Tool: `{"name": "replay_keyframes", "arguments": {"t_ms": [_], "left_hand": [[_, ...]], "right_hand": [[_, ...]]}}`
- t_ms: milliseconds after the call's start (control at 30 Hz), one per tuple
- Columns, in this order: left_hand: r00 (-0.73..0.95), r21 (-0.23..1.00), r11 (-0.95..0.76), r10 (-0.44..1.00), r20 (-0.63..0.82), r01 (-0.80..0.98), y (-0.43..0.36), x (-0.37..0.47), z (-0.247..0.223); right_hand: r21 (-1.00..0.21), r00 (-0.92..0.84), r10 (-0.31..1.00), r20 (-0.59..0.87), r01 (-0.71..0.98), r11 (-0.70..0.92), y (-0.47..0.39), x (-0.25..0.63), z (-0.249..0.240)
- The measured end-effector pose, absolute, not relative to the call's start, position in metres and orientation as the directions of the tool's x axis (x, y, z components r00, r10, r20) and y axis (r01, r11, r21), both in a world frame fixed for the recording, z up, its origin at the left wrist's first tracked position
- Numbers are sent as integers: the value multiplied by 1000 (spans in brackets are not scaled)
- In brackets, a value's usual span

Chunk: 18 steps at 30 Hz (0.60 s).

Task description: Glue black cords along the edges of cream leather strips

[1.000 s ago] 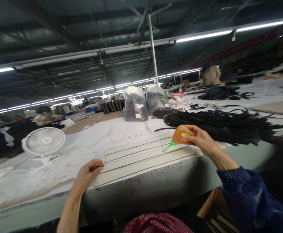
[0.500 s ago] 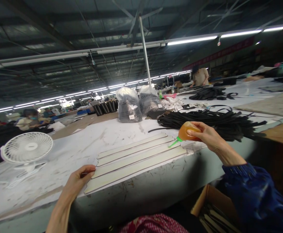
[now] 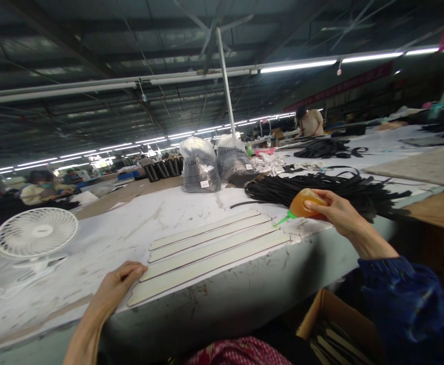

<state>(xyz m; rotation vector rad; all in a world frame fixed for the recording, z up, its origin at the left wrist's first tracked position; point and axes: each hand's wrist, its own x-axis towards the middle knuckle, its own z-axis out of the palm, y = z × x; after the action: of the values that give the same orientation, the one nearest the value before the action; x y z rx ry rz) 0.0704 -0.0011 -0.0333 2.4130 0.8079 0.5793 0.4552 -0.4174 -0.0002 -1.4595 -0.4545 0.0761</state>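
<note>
Several long cream strips (image 3: 210, 254) with dark edges lie side by side on the white-covered table (image 3: 107, 238). At their left end my left hand (image 3: 115, 288) has its fingers closed, thumb and forefinger on the tip of one strip; the fingertips are partly hidden. My right hand (image 3: 341, 217) grips a squeeze bottle (image 3: 301, 204) of amber liquid, tilted so that its thin green nozzle (image 3: 283, 219) points down and left. The nozzle tip is at the right end of a middle strip; whether liquid comes out I cannot tell.
A white fan (image 3: 37, 233) stands at left. Behind the strips are two filled plastic bags (image 3: 199, 165) and a heap of black straps (image 3: 320, 190). Below the table edge sits an open cardboard box (image 3: 316, 314) of strips. Two people work farther off, one left, one right.
My right hand has moved the bottle a little to the right, bringing the nozzle to the strip's right end. My left hand stays at the left end of the strips.
</note>
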Motion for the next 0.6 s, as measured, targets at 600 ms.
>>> {"name": "replay_keyframes", "arguments": {"t_ms": [600], "left_hand": [[588,735,-581,747,311,350,21,101,-35]], "right_hand": [[-976,519,853,47,-157,150,-199,359,59]]}}
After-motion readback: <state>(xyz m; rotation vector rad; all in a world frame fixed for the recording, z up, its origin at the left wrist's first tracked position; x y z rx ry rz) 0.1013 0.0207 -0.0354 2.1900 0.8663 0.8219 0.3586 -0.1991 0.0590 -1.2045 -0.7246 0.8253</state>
